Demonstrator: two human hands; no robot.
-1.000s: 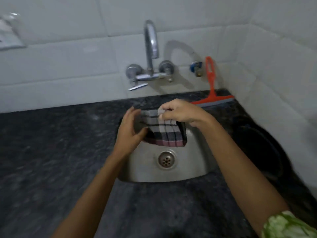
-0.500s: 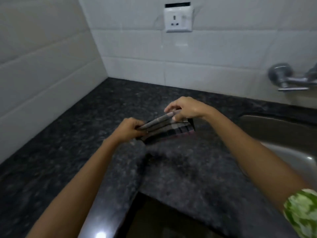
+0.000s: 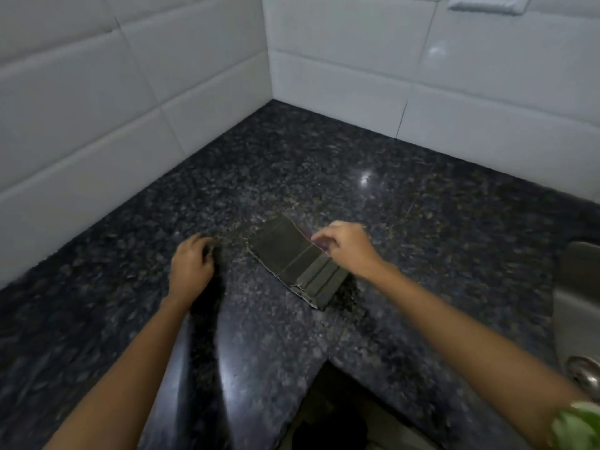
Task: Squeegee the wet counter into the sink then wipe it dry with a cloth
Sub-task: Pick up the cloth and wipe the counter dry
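**user1:** Right hand (image 3: 347,246) is the one on the cloth (image 3: 297,263). Its fingertips are pinched together on the far right edge of it, where a bit of reddish stripe shows. Folded cloth is lying flat on the dark speckled counter (image 3: 406,203), roughly mid-frame, long side running diagonally toward the near right.

**user2:** And the left hand (image 3: 191,264)? Looks like it's off the cloth to me.

**user1:** Yep, it's apart from the cloth, a clear strip of bare granite between them. Fingers are curled loosely inward, nothing in them, and the hand sits low over the counter. Can't tell if it actually touches the stone, there's a dark shadow under it.

**user2:** Where's the sink in all this?

**user1:** Steel sink (image 3: 581,280) only pokes in at the right edge, well apart from the cloth. You can see a bit of the drain (image 3: 584,371) lower down on that side.

**user2:** Rest of the scene?

**user1:** White tiled walls (image 3: 357,69) meet in a corner behind the counter, with the bottom of a white wall socket (image 3: 487,3) at the very top. Green patterned sleeve (image 3: 581,427) shows at the bottom right on the right arm. Counter has a couple of shiny glints, can't say whether that's water or just polish.
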